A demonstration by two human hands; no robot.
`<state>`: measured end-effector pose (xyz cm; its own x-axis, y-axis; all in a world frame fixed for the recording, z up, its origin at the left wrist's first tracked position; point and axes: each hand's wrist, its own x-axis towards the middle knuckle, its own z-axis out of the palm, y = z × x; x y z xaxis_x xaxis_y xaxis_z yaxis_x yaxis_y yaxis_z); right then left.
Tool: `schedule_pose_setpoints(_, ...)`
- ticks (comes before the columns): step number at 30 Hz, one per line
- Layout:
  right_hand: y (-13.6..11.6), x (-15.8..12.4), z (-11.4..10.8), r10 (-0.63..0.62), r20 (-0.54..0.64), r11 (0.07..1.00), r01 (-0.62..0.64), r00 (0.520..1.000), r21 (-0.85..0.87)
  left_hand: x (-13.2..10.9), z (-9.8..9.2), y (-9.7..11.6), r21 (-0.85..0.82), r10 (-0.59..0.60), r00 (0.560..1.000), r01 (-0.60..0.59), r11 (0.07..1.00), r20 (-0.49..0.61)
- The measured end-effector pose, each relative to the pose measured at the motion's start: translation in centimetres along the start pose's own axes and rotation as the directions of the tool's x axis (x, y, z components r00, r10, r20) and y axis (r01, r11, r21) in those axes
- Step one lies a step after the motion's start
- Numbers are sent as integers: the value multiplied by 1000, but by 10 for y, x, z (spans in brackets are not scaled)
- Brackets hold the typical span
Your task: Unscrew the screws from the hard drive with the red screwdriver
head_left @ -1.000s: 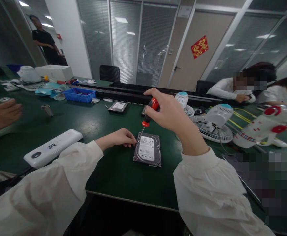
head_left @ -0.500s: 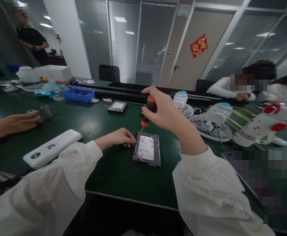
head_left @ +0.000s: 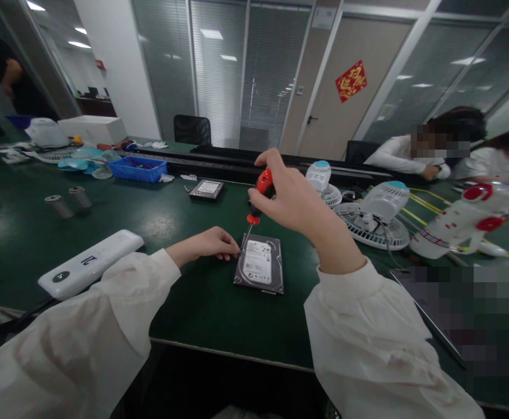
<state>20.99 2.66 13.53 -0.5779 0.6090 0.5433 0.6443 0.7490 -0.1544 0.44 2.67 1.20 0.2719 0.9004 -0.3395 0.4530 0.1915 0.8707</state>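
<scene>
Head view: green worktop (head_left: 184, 314), glass-walled office.
Hard drive (head_left: 259, 263): beside left hand (head_left: 213, 243) (curled; hold unclear).
Right hand (head_left: 293, 201): gripping screwdriver (head_left: 257, 198) above it.

The white device (head_left: 91, 263) bears digits reading 21; the red door sign (head_left: 351, 81) is illegible.

Green table (head_left: 193, 314) with a hard drive (head_left: 259, 263), white device (head_left: 91, 263), blue tray (head_left: 137, 170), metal cylinders (head_left: 57, 205), fans (head_left: 374, 224)
</scene>
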Motion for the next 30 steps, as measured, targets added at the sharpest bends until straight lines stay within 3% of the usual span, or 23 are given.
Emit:
schedule_pose_setpoints(5, -2, 0, 0, -40, 23, 997, 38, 999, 73, 1, 0, -1, -4, 4, 1000, -4, 1000, -2)
schedule_pose_setpoints(11, -2, 2, 0, 31, 11, 999, -31, 999, 35, 0, 1, -1, -8, 7, 1000, -7, 1000, -7)
schedule_pose_setpoints(18, 3, 1, 3, -77, -37, 979, 83, 996, 188, -1, 1, 1, -7, 9, 1000, -9, 1000, -10)
schedule_pose_setpoints(22, 2, 1, 2, -108, -26, 981, 111, 994, 157, 0, 0, -1, -2, 16, 1000, -16, 1000, 2)
schedule_pose_setpoints(27, -2, 1, 1, -60, -40, 998, 61, 997, 29, 1, -1, -4, 9, 23, 1000, -23, 1000, 7)
schedule_pose_setpoints(30, -2, 0, 0, -91, -41, 994, 93, 995, 53, 2, -2, -5, 12, 22, 1000, -22, 1000, 5)
